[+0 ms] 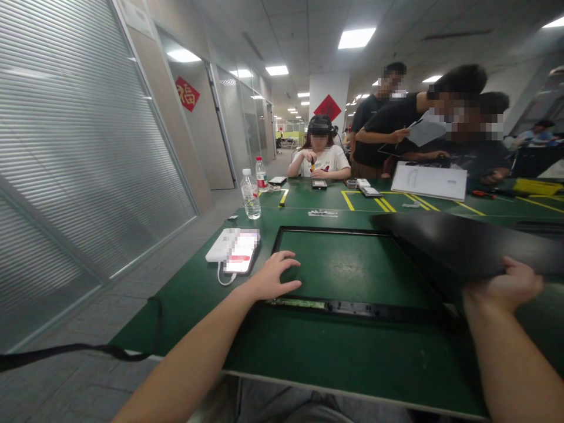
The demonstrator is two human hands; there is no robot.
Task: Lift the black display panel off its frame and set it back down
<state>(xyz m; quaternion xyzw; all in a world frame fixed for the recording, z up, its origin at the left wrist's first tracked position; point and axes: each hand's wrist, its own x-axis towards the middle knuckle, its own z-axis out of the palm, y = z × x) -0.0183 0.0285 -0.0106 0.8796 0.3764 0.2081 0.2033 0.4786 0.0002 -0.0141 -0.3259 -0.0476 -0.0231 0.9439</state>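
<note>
A black rectangular frame (370, 309), like a monitor bezel, lies flat on the green table, with a thin green circuit strip (304, 303) along its near side. My left hand (277, 275) is over the frame's left side, fingers spread and holding nothing; whether the palm touches the frame I cannot tell. My right hand (506, 285) grips the near edge of a large dark flat panel (458, 241), slightly blurred. The panel is tilted above the right part of the frame and hides it there.
Left of the frame lie a lit phone (242, 251) and a white power bank (220, 245) with a white cable. Water bottles (251, 197) stand behind them. Small white strips (322, 214) lie beyond the frame. Across the table a person (321, 155) works; others stand right, near a white board (429, 181).
</note>
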